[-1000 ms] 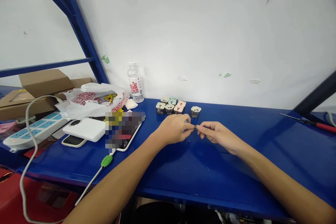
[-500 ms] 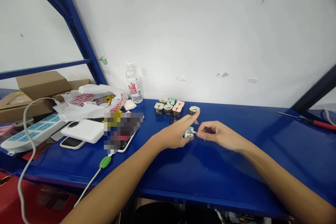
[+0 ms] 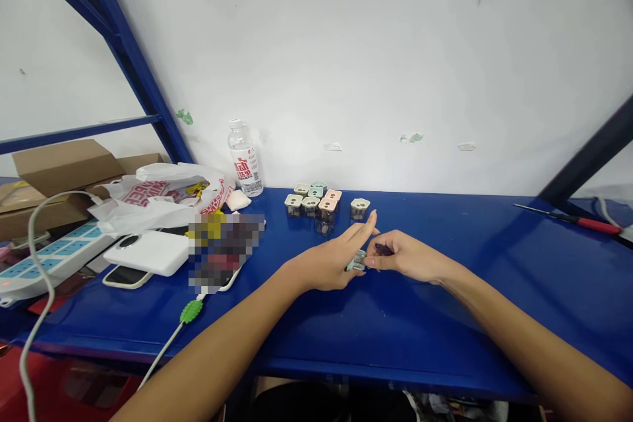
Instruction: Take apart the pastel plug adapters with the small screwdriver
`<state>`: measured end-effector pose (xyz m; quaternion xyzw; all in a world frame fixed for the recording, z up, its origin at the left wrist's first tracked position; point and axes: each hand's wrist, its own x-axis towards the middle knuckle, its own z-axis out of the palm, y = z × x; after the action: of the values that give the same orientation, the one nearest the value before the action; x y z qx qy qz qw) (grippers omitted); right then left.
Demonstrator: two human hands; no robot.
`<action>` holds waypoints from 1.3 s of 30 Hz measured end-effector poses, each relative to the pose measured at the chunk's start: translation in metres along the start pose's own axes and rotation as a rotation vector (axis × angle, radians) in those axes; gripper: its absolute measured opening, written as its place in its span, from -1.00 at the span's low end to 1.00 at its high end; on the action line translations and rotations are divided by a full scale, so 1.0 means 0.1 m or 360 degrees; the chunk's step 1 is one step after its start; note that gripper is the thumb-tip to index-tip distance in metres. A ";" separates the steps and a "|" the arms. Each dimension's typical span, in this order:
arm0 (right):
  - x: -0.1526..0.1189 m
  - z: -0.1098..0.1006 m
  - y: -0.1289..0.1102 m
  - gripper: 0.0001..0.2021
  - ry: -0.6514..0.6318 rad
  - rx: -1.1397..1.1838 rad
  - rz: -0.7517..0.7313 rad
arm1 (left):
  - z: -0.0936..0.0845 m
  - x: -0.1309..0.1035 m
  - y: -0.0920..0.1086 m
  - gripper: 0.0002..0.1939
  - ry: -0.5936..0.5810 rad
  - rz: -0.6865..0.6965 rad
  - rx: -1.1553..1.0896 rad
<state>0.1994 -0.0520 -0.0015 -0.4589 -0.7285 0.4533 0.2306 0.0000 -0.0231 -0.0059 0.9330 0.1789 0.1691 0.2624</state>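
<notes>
My left hand (image 3: 336,258) holds a light green sharpener piece (image 3: 356,261) between thumb and fingers, with its index finger raised. Close on the right, my right hand (image 3: 395,256) is closed, its thumb and fingertip at the metal part of that piece. A small dark object (image 3: 383,249) shows within the curl of its fingers. Behind the hands stands a group of several small sharpeners (image 3: 310,204) with beige, green and pink tops. One beige-topped sharpener (image 3: 360,207) stands apart to their right.
At the left lie a phone (image 3: 232,257) with a cable, a white power bank (image 3: 148,252), a power strip (image 3: 54,257), plastic bags (image 3: 158,201) and a cardboard box (image 3: 69,168). A bottle (image 3: 246,161) stands by the wall; a red-handled screwdriver (image 3: 588,224) lies far right.
The view has shifted slightly. My right hand has come closer to the light green piece, and the small pale bit seen between its fingertips and the piece no longer shows.
</notes>
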 end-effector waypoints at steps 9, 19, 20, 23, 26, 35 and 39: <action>0.05 0.05 0.05 -0.59 0.0266 -0.0014 0.0059 | 0.03 0.01 -0.03 -0.01 0.0097 -0.0011 -0.0096; -0.03 -0.18 0.01 -0.50 0.0758 0.0022 -0.0068 | -0.25 -0.01 -0.15 -0.73 0.0606 -0.0064 0.0296; -0.03 -0.20 0.02 -0.51 0.0826 -0.0021 -0.0076 | -0.27 -0.02 -0.15 -0.79 0.0628 -0.0065 0.0317; -0.03 -0.23 0.07 -0.52 0.0935 -0.0134 -0.0076 | -0.31 -0.04 -0.14 -0.85 0.0587 -0.0048 0.0325; -0.03 -0.20 0.08 -0.51 0.0868 -0.0123 -0.0098 | -0.30 -0.04 -0.11 -0.89 0.0520 -0.0079 0.0306; 0.02 -0.04 0.08 -0.58 0.0578 0.0035 -0.0273 | -0.29 -0.05 -0.15 -0.86 0.0210 -0.0125 0.0200; 0.04 -0.03 0.10 -0.57 0.0542 0.0077 -0.0274 | -0.30 -0.05 -0.13 -0.82 0.0135 -0.0205 0.0241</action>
<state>0.2040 -0.0455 -0.0090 -0.4593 -0.7044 0.3651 0.3996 -0.0202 -0.0017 0.0102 0.9288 0.2616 0.1772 0.1937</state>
